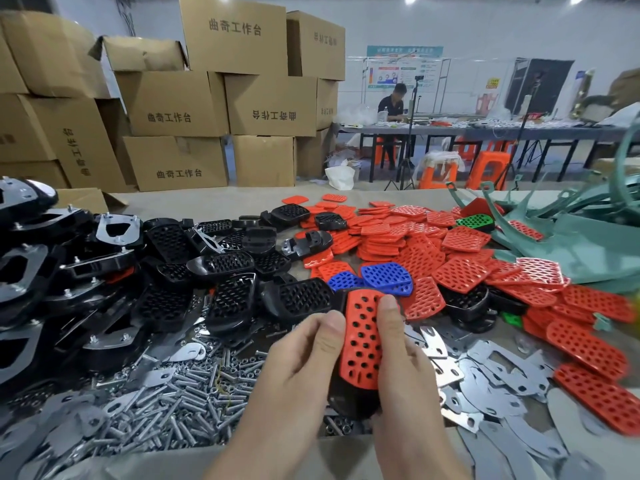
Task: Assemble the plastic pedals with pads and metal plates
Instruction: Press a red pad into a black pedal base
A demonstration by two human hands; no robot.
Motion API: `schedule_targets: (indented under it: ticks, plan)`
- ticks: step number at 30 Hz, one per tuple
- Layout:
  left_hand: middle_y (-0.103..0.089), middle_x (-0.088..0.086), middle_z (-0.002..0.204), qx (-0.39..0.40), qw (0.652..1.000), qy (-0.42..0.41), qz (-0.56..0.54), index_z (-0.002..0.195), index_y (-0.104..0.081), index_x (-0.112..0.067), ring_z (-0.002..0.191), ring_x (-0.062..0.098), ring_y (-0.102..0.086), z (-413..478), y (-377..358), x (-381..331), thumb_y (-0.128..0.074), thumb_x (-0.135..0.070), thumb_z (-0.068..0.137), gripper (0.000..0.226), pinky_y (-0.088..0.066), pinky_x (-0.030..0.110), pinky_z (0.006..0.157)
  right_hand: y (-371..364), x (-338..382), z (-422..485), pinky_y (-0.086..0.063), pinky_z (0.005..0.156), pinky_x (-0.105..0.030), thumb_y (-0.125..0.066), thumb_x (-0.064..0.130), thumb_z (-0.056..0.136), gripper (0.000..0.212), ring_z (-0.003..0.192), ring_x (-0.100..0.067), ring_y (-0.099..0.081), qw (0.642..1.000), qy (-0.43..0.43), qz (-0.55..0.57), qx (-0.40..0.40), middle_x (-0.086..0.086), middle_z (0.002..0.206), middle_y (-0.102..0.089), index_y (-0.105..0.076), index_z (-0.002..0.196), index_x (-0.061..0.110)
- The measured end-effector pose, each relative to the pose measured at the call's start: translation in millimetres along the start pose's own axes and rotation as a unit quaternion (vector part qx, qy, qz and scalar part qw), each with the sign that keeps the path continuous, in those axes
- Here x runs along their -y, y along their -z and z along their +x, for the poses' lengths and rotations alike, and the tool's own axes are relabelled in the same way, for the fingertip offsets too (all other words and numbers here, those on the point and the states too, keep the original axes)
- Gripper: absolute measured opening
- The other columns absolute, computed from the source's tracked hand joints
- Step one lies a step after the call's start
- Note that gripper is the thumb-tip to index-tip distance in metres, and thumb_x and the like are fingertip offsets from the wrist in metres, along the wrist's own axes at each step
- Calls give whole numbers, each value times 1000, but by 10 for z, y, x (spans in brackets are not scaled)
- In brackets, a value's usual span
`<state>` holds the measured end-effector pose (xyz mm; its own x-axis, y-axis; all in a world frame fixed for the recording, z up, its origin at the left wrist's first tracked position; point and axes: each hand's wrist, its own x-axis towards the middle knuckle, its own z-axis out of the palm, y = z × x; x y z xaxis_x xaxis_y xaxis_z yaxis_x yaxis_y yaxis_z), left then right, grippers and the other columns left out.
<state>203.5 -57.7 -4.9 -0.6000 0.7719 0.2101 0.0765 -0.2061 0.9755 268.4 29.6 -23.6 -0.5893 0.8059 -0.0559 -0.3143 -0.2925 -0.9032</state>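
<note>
A black plastic pedal (349, 403) with a red perforated pad (362, 341) lying on its face is held up over the table's near edge. My left hand (298, 372) grips its left side, thumb pressing the pad's left edge. My right hand (405, 368) grips the right side, thumb on the pad's upper right. Loose black pedals (228, 271) lie to the left, red pads (460, 258) spread to the right. Two blue pads (384, 277) lie just beyond the held pedal. Metal plates (491, 375) lie at the right front.
Bolts and nuts (194, 393) heap at the left front. Assembled pedals with plates (31, 271) stack at far left. Teal plastic parts (571, 237) pile at the right. Cardboard boxes (194, 109) stand behind the table. A person (393, 109) sits at a far table.
</note>
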Motion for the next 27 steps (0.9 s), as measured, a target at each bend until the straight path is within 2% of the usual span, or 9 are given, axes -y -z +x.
schedule_targets:
  ticks: [4, 6, 10, 13, 15, 17, 20, 23, 27]
  plan:
    - [-78, -3, 92, -10, 1000, -18, 16, 97, -73, -33, 87, 8, -73, 24, 46, 32, -47, -56, 88, 36, -51, 10, 68, 18, 0, 34, -62, 76, -41, -68, 72, 55, 54, 83, -25, -79, 999, -22, 19, 31, -9, 89, -80, -83, 83, 29]
    - [-78, -4, 92, -18, 1000, -16, 8, 98, -74, -35, 87, 8, -74, 25, 50, 64, -47, -59, 86, 38, -53, 12, 69, 32, 0, 47, -60, 76, -40, -71, 63, 55, 48, 85, -23, -79, 998, -41, 42, 37, -8, 93, -81, -83, 84, 27]
    - [-77, -5, 106, -23, 994, 38, -96, 100, -77, -41, 104, 12, -72, 63, 15, 157, -70, -63, 74, 35, -53, 31, 91, 65, -16, 85, -61, 85, -41, -68, 45, 76, 44, 96, -24, -76, 997, -30, 76, -8, -10, 105, -79, -77, 109, 19]
    - [-76, -9, 107, 22, 999, 25, -1, 108, -74, -30, 104, 7, -69, 60, -48, 213, -76, -50, 81, 34, -52, 22, 90, 140, -8, 106, -60, 75, -38, -63, 45, 92, 24, 85, -20, -74, 997, 21, 43, -53, -5, 101, -79, -76, 107, 31]
    - [-75, -8, 103, 33, 998, 17, 59, 110, -71, -25, 98, 8, -69, 52, -64, 227, -67, -43, 84, 31, -52, 23, 87, 164, 13, 103, -59, 63, -35, -64, 52, 86, 23, 75, -13, -74, 997, 50, 12, -58, 0, 94, -79, -74, 103, 39]
    - [-77, -6, 99, 8, 999, 12, 53, 108, -71, -23, 93, 8, -71, 67, -27, 224, -67, -34, 92, 20, -52, 17, 79, 161, 18, 99, -61, 65, -38, -69, 59, 71, 41, 79, -15, -76, 998, 61, 8, -22, 0, 96, -79, -71, 109, 42]
    - [-78, -2, 98, -38, 999, 22, 14, 106, -72, -21, 93, 11, -74, 101, 50, 197, -61, -21, 96, 15, -54, 15, 74, 133, -3, 116, -62, 79, -43, -75, 50, 66, 65, 98, -23, -76, 997, 32, 37, 56, -6, 109, -79, -66, 127, 29]
    - [-78, 0, 97, -71, 997, 26, 1, 99, -74, -26, 91, 15, -74, 123, 87, 221, -59, -19, 97, 17, -56, 19, 73, 143, -46, 152, -55, 99, -53, -75, 44, 69, 58, 107, -31, -73, 996, 5, 5, 90, -13, 111, -78, -73, 119, 15]
    - [-78, 0, 97, -82, 996, 33, -5, 96, -74, -36, 91, 16, -74, 125, 95, 240, -58, -22, 97, 21, -57, 28, 78, 180, -80, 148, -59, 91, -40, -70, 58, 69, 45, 101, -26, -76, 989, 14, -77, 124, -8, 103, -80, -81, 101, 28]
